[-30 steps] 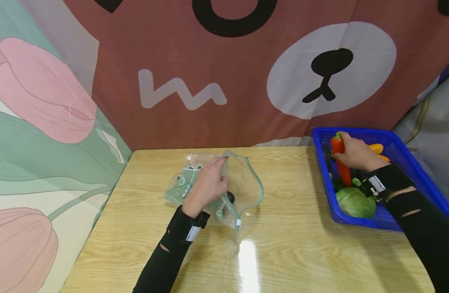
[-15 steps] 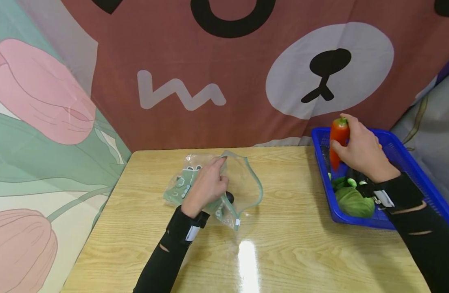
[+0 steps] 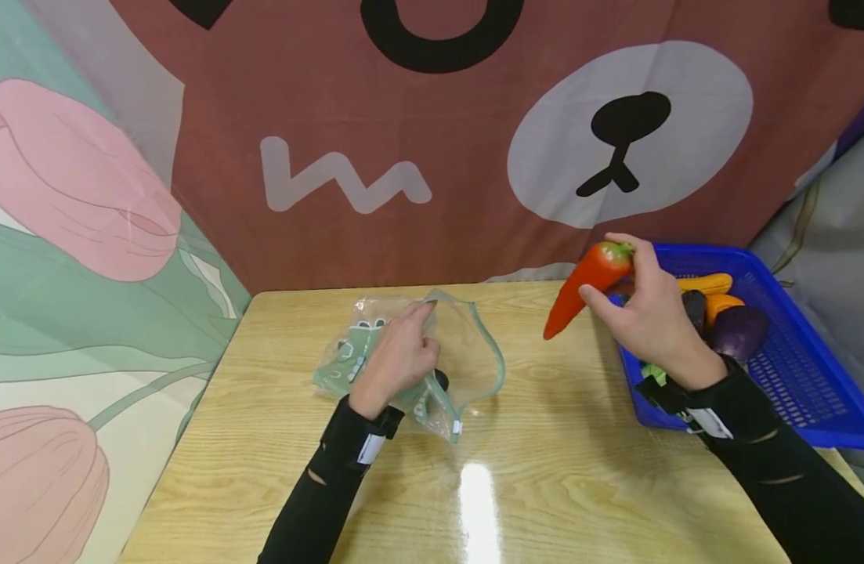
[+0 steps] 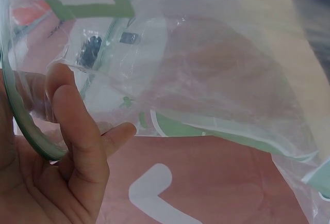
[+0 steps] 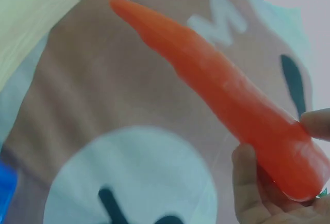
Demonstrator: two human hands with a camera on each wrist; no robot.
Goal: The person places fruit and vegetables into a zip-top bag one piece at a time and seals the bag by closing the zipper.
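In the head view my right hand (image 3: pixel 653 317) holds an orange-red carrot (image 3: pixel 587 286) by its thick, green-topped end, thumb on one side and fingers on the other. The carrot's tip points down and left above the table; the right wrist view shows the carrot (image 5: pixel 216 87) at full length. My left hand (image 3: pixel 399 360) pinches the rim of a clear zip bag (image 3: pixel 474 352) with a green print, its mouth spread toward the right. A small dark thing (image 3: pixel 442 381) shows by the bag's opening; its kind is unclear. Curled fingers (image 4: pixel 77 126) grip the bag's edge in the left wrist view.
On the right stands a blue plastic basket (image 3: pixel 801 392). It holds an eggplant (image 3: pixel 738 333), yellow-orange produce (image 3: pixel 706 283) and other vegetables, partly hidden by my right arm. A printed cloth (image 3: pixel 333 243) hangs behind the wooden table (image 3: pixel 530 486).
My right hand has lifted the carrot out of the basket and carried it left, tilting it so the tip points toward the bag. The left hand stays at the bag.
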